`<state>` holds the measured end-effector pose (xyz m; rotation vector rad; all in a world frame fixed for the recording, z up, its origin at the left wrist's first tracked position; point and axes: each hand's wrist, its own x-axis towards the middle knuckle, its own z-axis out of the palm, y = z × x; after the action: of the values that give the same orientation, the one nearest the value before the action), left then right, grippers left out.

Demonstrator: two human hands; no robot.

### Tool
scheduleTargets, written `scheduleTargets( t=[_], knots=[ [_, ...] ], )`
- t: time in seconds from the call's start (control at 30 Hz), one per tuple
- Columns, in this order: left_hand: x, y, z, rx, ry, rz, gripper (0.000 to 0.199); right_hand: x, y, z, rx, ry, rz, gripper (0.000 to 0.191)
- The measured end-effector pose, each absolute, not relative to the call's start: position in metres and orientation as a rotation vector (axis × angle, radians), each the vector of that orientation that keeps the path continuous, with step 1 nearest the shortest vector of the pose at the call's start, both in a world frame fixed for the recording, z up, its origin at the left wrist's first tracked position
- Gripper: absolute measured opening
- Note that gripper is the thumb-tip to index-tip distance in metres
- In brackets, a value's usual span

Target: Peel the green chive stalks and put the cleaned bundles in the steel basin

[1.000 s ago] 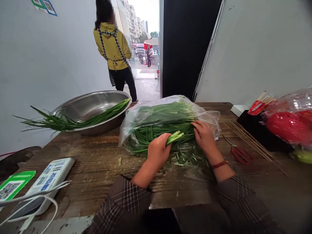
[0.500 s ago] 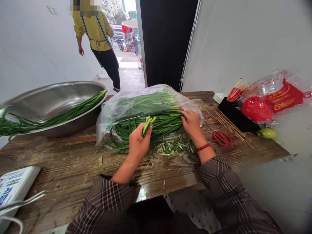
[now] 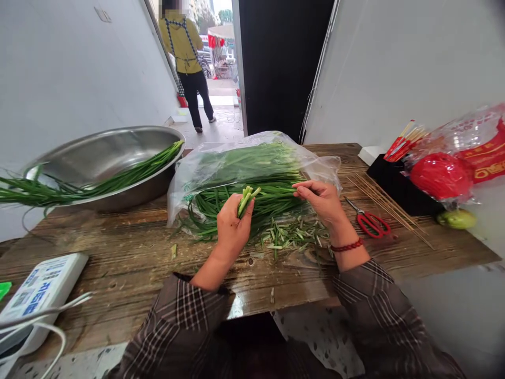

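My left hand [image 3: 235, 221] is closed round a small bunch of green stalks [image 3: 247, 199], their pale cut ends pointing up. To its right, my right hand [image 3: 317, 199] pinches the pale end of a green stalk at the edge of the pile. Long green leafy stalks [image 3: 272, 202] lie beneath and between both hands, partly inside a clear plastic bag [image 3: 236, 158]. Short trimmings [image 3: 290, 234] are scattered in front of the pile. More long stalks [image 3: 134, 176] rest in a metal basin [image 3: 98, 152] at the left.
Red-handled scissors [image 3: 373, 223] and thin sticks [image 3: 389, 202] lie on the wooden table [image 3: 138, 273] at right, beside a black box [image 3: 406, 189] with wrapped red items. A white device [image 3: 43, 295] with cables stands at front left. A person [image 3: 187, 58] is in the doorway.
My right hand has lifted slightly off the pile, its fingers now pinched together. The person has walked farther off into the doorway. The view has shifted a little to the left.
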<state>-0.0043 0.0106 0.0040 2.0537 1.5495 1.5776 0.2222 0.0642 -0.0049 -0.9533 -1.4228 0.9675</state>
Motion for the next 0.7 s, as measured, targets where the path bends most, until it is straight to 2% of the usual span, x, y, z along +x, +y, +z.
scheduleTargets(
  t=[0.33,0.6,0.7],
  knots=[
    [-0.003,0.008,0.005,2.245,1.165,1.74,0.017,0.214,0.043,0.014,-0.662,-1.986,0.989,0.015],
    [-0.002,0.011,-0.003,2.518,1.332,1.124,0.019,0.212,0.043,0.009,-0.707,-1.932,0.917,0.013],
    [-0.002,0.012,-0.005,2.548,1.363,1.026,0.018,0.208,0.045,0.003,-0.823,-1.817,0.926,0.017]
  ],
)
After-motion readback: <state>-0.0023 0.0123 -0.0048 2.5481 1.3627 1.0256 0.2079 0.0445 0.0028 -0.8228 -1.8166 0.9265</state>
